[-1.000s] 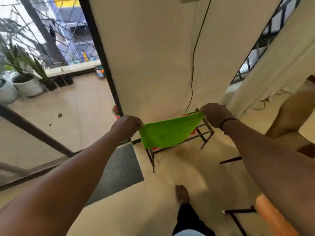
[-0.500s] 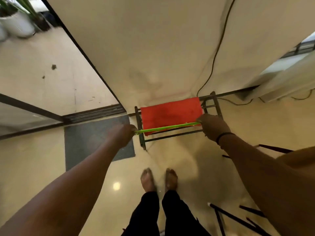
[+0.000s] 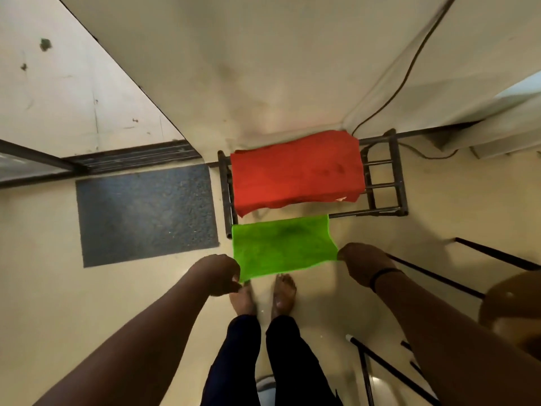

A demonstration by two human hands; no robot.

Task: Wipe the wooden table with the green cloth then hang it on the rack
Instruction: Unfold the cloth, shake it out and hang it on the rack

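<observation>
The green cloth [image 3: 282, 247] is spread flat, its far edge lying over the front bar of the low black metal rack [image 3: 395, 183] that stands against the wall. My left hand [image 3: 218, 273] pinches the cloth's near left corner. At the near right corner, my right hand [image 3: 361, 266], with a black band on the wrist, grips the cloth. A red cloth [image 3: 295, 171] is draped over the rack's rear bars.
A dark grey mat [image 3: 146, 215] lies on the floor left of the rack, by a sliding-door track [image 3: 131, 155]. My bare feet [image 3: 263, 294] stand just before the rack. Black metal legs [image 3: 433, 276] and a wooden edge [image 3: 515, 306] are at the right. A cable [image 3: 409, 63] runs down the wall.
The view has tilted down to look from above. Both hands have drawn back toward me, and the green cloth, seen edge-on before, now lies spread over the rack's front bar.
</observation>
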